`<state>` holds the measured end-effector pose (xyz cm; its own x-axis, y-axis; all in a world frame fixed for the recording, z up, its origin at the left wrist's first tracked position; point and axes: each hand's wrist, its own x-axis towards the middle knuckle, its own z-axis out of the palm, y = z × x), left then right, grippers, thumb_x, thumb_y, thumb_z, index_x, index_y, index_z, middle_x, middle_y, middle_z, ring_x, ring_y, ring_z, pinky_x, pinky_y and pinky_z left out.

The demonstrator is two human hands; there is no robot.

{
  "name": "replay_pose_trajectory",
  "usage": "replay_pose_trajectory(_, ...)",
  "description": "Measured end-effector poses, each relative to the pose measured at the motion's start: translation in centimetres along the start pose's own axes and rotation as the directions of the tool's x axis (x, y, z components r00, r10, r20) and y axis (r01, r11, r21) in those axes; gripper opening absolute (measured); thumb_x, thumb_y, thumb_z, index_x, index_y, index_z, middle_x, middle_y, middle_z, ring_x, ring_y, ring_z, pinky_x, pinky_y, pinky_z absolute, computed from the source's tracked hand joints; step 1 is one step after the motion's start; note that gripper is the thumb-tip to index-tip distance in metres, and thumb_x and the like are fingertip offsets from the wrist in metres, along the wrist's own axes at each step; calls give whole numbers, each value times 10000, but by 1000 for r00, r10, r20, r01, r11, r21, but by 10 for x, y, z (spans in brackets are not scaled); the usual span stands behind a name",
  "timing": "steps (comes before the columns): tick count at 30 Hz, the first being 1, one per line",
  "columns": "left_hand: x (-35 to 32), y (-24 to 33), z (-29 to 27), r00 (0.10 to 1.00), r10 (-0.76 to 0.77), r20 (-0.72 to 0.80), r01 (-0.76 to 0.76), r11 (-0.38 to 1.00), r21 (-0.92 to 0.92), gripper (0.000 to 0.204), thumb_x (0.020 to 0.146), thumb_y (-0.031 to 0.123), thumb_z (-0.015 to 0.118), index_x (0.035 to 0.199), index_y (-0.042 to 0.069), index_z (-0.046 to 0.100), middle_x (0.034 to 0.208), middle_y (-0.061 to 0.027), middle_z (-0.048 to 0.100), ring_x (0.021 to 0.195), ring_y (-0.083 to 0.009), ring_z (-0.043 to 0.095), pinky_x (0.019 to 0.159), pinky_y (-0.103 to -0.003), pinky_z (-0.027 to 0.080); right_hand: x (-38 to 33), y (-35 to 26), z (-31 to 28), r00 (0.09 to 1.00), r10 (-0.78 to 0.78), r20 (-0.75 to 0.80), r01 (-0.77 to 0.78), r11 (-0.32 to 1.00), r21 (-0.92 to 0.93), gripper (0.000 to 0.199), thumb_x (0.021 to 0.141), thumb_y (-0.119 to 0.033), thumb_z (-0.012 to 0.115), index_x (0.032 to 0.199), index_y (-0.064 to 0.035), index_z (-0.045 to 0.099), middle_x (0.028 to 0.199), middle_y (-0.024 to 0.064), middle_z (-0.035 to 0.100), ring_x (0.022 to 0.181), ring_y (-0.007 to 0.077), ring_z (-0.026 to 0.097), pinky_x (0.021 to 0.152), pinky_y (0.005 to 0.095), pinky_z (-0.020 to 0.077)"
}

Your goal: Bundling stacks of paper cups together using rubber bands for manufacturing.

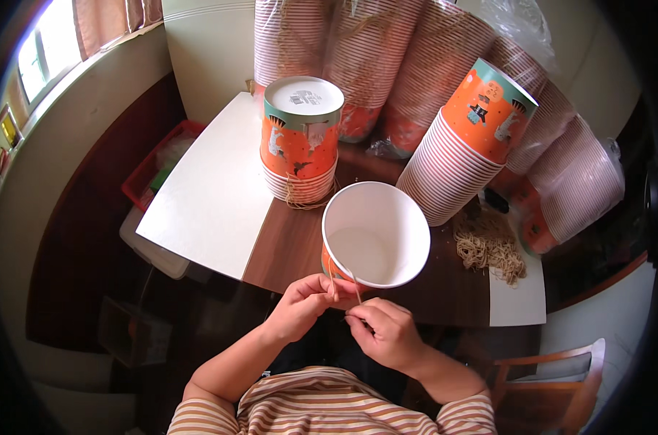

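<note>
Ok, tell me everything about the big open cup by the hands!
The open cup looks like paper: smooth and white inside, orange outside, round rim. It looks empty, mouth up. It's at the near edge of the table, base hidden. Cord held by the hands meets its near side; whether they touch it is unclear.

Window [42, 58] L, daylight | brn curtain [111, 25] | wht/brn tbl [205, 192] | wd chair [543, 387] low R | flr [198, 308] dk, matl unclear

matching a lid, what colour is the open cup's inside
The cup interior is white, clearest in the head view.
</note>
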<state>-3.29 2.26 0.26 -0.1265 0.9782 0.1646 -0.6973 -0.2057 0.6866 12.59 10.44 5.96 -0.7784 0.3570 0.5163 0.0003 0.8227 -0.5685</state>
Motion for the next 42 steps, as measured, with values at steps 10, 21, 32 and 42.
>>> replay_pose_trajectory(10, -22, -2, 16, 978, 160, -135, -105, 934, 342, 33, 920, 32, 502, 928, 5, 519, 904, -77, 617, 842, -149, 590, 784, -282, 488, -11, 1, 15, 961, 226, -161, -192, 960, 205, 95, 780, 1, 685, 867, 11, 648, 876, 101, 652, 801, 169, 646, 694, 275, 523)
replay_pose_trajectory(21, -29, 3, 17, 900, 435, -26, -149, 364, 919, 129, 781, -16, 643, 892, -7, 576, 755, -77, 566, 540, -119, 504, 488, -234, 406, 2, -1, 36, 961, 230, -150, -201, 961, 187, 108, 785, -11, 698, 870, 18, 640, 802, 89, 640, 662, 139, 635, 609, 234, 524)
replay_pose_trajectory(32, -14, 19, 13, 799, 534, 275, -292, -56, 955, 450, 705, -39, 649, 1139, 54, 575, 725, -72, 536, 560, -198, 542, 469, -298, 447, 3, 1, 33, 982, 169, -89, -153, 974, 167, 80, 816, -29, 666, 837, 12, 601, 790, 110, 631, 679, 178, 637, 574, 268, 501)
replay_pose_trajectory(42, -11, 2, -2, 813, 520, 263, -280, -47, 959, 329, 706, -29, 666, 1022, 49, 622, 722, -76, 527, 579, -224, 561, 496, -309, 473, 8, 0, 28, 975, 218, -35, -199, 937, 287, 67, 791, 2, 664, 810, 12, 600, 769, 85, 622, 625, 140, 593, 553, 256, 478)
